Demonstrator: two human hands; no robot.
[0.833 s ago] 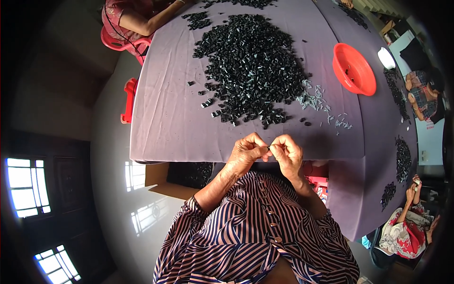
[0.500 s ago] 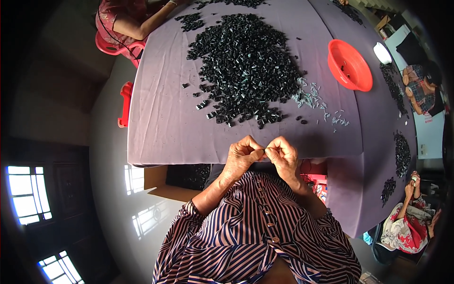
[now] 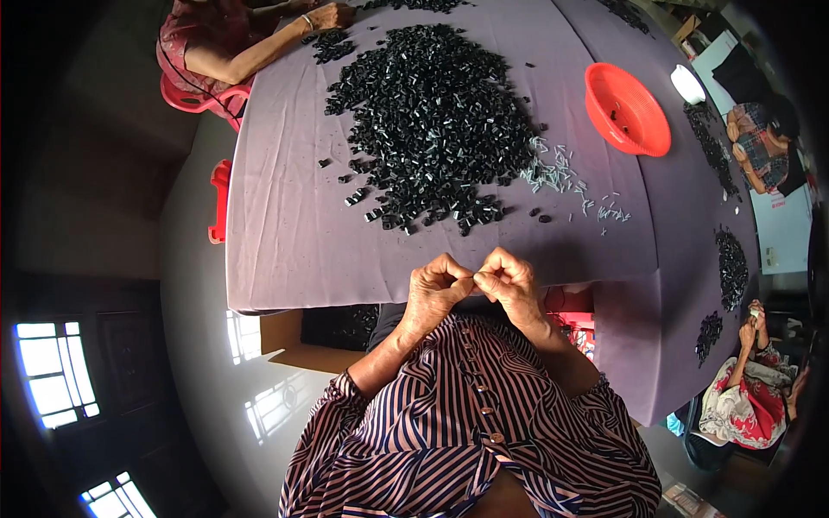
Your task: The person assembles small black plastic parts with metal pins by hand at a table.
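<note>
My left hand and my right hand meet fingertip to fingertip at the near edge of a purple-covered table. Between the pinched fingers sits something very small that I cannot make out. Beyond my hands lies a big heap of small black parts. To its right are scattered several thin silvery pins. My striped sleeves come up from the lower edge.
A red bowl stands at the far right, a small white cup behind it. Other people sit at the far left and along the right side, with smaller black piles. An open cardboard box stands under the table.
My hands stay joined at the table's edge; only the view has shifted slightly, so the table sits a little higher in the picture.
</note>
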